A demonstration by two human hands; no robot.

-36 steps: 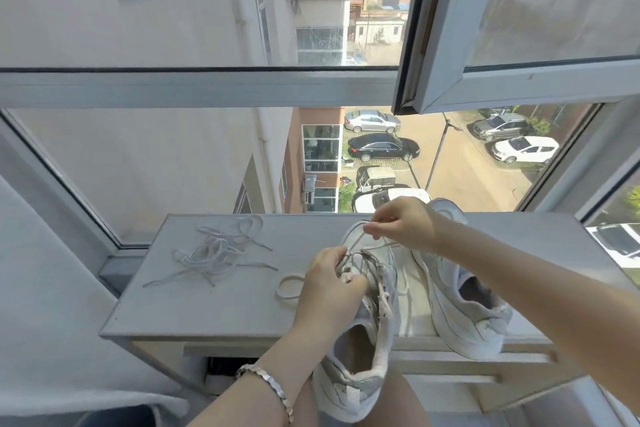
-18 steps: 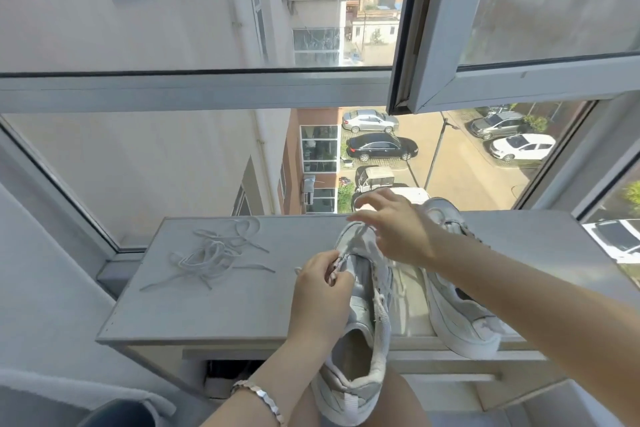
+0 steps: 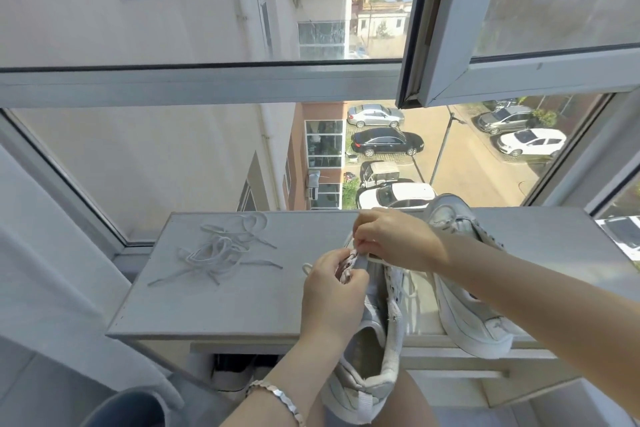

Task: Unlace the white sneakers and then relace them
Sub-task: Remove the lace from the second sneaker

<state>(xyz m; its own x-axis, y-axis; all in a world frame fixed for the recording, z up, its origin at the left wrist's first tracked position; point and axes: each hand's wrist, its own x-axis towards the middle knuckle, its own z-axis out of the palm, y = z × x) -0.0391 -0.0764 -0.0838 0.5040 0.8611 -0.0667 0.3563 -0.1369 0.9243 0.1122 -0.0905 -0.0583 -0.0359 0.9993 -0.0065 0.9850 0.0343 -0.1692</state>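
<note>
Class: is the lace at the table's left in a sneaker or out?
Out: the lace lies loose and tangled on the table.

Grey tabletop point(image 3: 214, 308) lies bare front-left, behind it a tangled white shoelace point(image 3: 214, 250). White leather sneaker point(image 3: 481, 326) seemingly blocks the right.

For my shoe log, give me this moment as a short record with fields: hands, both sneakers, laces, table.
left hand: pinches the lace at the near sneaker's eyelets; bracelet on wrist
right hand: pinches the lace near the toe end
near sneaker: toe on the table, heel past its front edge
far sneaker: on the table at right, under the right forearm
loose lace: tangled on the table at left, apart from both sneakers
</note>
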